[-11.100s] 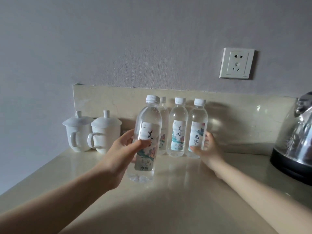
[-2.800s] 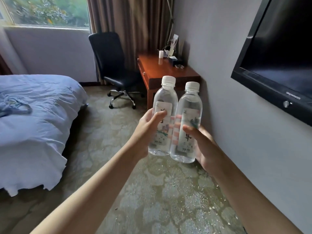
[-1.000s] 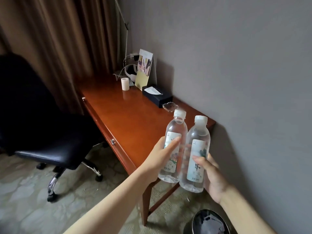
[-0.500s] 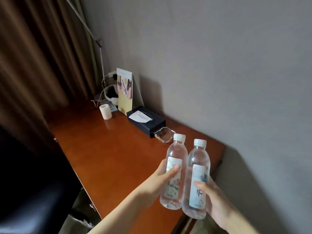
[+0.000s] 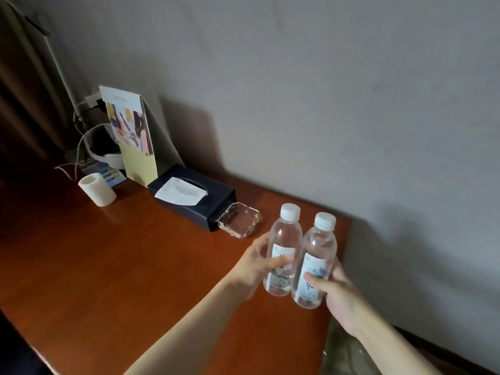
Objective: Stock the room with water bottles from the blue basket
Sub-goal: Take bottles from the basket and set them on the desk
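Two clear water bottles with white caps and printed labels stand side by side, touching, over the right end of a reddish wooden desk (image 5: 113, 266). My left hand (image 5: 254, 266) grips the left bottle (image 5: 284, 247) with the thumb across its label. My right hand (image 5: 338, 293) grips the right bottle (image 5: 316, 258) from the right, thumb on the label. I cannot tell whether the bottles' bases rest on the desk or hover just above it. The blue basket is out of view.
A glass ashtray (image 5: 239, 219) sits just left of the bottles, beside a dark tissue box (image 5: 193, 197). Further back are a standing brochure (image 5: 131, 136), a white cylinder (image 5: 97, 189) and cables. The grey wall runs behind; the desk's right edge (image 5: 338, 266) is next to my right hand.
The view has closed in on the desk. Both bottles, still held, have come forward and down over its right end, near the ashtray.
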The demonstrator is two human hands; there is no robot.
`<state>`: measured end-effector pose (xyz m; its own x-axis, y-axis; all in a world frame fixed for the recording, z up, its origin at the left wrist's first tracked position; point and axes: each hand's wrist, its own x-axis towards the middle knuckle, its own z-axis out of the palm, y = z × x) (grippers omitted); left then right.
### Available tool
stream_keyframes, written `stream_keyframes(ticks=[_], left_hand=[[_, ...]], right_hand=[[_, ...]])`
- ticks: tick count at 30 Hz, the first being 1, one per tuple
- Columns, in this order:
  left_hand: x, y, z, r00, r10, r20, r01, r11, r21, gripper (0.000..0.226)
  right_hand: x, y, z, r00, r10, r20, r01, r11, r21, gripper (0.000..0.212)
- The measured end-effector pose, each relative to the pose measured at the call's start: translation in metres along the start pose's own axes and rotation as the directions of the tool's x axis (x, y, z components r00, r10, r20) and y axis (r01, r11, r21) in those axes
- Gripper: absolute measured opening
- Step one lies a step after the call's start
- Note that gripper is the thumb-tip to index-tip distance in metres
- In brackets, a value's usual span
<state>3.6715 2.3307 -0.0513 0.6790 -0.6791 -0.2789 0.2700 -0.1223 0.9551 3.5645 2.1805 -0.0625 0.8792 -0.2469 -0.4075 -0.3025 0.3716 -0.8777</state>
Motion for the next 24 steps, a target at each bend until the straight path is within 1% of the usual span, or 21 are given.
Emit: stream_keyframes(ticks=[1,4,5,9,13,15,17,20,24], left_hand=[[0.012,0.0,-0.008,1.0,-0.005,0.01,0.005,0.999,0.032,0.045],[0.044,-0.004,-0.029,0.998,-0.044,0.046,0.038,0.992,0.122,0.055],[0.053,-0.005,-0.035,0.997,-0.052,0.057,0.044,0.99,0.135,0.053],[0.08,-0.002,-0.053,0.997,-0.042,0.066,0.032,0.988,0.151,0.051],[0.096,0.005,-0.062,0.998,0.002,0.059,-0.015,0.974,0.226,0.051],[0.102,0.007,-0.068,0.998,0.019,0.064,-0.036,0.957,0.289,0.051],[0.104,0.009,-0.073,0.999,0.021,0.038,-0.033,0.933,0.357,0.05],[0.108,0.011,-0.077,1.0,0.022,-0.003,-0.019,0.909,0.416,0.073],[0.111,0.015,-0.081,0.998,0.027,-0.049,-0.002,0.891,0.454,0.076]], right_hand=[[0.007,0.003,0.003,0.999,-0.008,-0.051,0.007,1.0,-0.016,0.062],[0.03,0.01,0.012,0.983,-0.034,-0.183,0.014,0.994,-0.107,0.063],[0.037,0.011,0.014,0.976,-0.039,-0.217,0.01,0.991,-0.132,0.063],[0.061,0.006,0.028,0.956,-0.062,-0.287,0.001,0.978,-0.207,0.063],[0.074,0.001,0.036,0.956,-0.107,-0.273,0.009,0.941,-0.337,0.076],[0.078,-0.003,0.038,0.959,-0.107,-0.264,-0.001,0.925,-0.379,0.078],[0.082,-0.007,0.038,0.963,-0.099,-0.25,-0.011,0.915,-0.404,0.079],[0.089,-0.012,0.037,0.967,-0.09,-0.237,-0.03,0.887,-0.46,0.078],[0.098,-0.016,0.04,0.971,-0.091,-0.221,-0.028,0.874,-0.485,0.075]])
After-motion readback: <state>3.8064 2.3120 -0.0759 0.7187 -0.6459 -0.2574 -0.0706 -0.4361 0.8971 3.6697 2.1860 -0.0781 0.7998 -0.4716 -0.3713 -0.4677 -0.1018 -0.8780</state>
